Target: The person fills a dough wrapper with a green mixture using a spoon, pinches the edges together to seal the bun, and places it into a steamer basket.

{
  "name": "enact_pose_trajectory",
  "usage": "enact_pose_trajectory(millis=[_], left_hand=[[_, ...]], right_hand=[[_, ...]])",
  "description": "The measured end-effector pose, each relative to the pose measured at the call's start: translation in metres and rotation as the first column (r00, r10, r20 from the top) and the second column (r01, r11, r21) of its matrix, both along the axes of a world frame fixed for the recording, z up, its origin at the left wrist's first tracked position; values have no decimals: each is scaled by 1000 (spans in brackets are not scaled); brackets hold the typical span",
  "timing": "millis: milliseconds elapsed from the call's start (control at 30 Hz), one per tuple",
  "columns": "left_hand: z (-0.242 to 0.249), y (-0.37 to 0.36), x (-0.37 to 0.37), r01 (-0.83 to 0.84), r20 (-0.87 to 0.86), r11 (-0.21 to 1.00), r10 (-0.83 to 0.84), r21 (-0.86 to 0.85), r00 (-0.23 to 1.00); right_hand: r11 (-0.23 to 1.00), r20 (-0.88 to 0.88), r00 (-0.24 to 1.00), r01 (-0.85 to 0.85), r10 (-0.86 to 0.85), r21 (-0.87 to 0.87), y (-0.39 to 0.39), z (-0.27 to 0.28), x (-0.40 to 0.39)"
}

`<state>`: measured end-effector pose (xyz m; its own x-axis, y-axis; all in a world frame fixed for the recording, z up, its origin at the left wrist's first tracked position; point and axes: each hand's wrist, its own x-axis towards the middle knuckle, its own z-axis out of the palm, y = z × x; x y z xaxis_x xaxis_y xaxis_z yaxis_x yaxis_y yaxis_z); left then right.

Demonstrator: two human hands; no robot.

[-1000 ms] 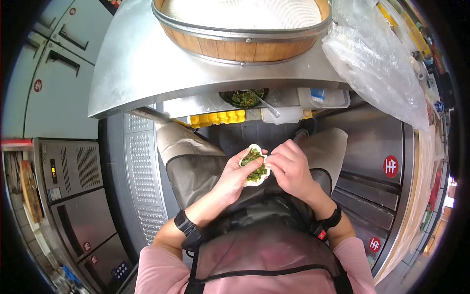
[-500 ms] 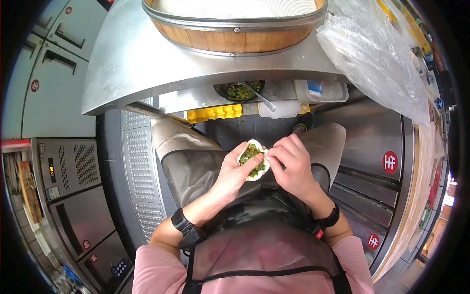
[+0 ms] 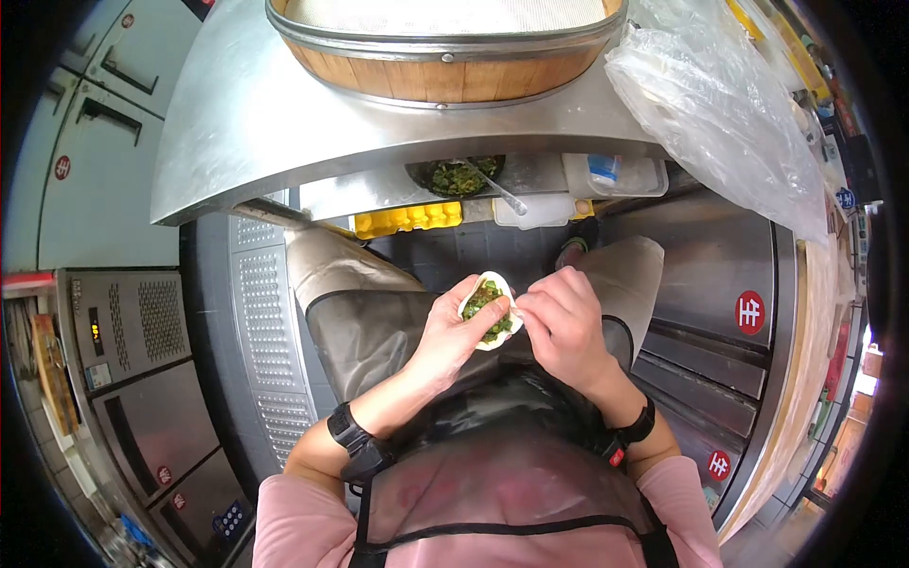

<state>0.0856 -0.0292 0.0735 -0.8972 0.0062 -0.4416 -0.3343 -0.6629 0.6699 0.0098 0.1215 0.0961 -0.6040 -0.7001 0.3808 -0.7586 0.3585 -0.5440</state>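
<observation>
Cupping a round dumpling wrapper (image 3: pixel 489 312) heaped with chopped green filling, the left hand (image 3: pixel 451 333) sits in the open space above the person's lap, below the near edge of the steel bench (image 3: pixel 256 114). Its fingers curl under the dough and the thumb lies along the wrapper's left rim. Just to the right, the right hand (image 3: pixel 562 322) meets it, fingertips pressed together and pinching the wrapper's right edge. The wrapper rests between the two hands, touching both, well apart from the bench. On the bench's far side stands a wooden steamer basket (image 3: pixel 445 71); a crumpled plastic bag (image 3: pixel 724 114) covers its right end. Under the near edge, a bowl of greens (image 3: pixel 454 176) sits on a lower shelf.
</observation>
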Motion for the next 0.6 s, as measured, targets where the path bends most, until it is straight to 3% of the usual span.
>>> enact_pose_trajectory(millis=[167,267,467,600], left_hand=[[0,-1,-1,35,-18,999,-36,-20,999],[-2,-1,-1,68,-46,997,-69,-24,997],[-1,-2,-4,107,-42,994,-106,23,993],[3,-1,-5,117,-71,993,-119,-25,990]], right_hand=[[1000,-48,999,4,-3,29,-1,11,-2],[997,15,997,79,-78,-28,-2,11,-4],[999,-97,995,-38,36,-13,5,11,-4],[996,71,996,58,-54,-68,-2,15,-2]])
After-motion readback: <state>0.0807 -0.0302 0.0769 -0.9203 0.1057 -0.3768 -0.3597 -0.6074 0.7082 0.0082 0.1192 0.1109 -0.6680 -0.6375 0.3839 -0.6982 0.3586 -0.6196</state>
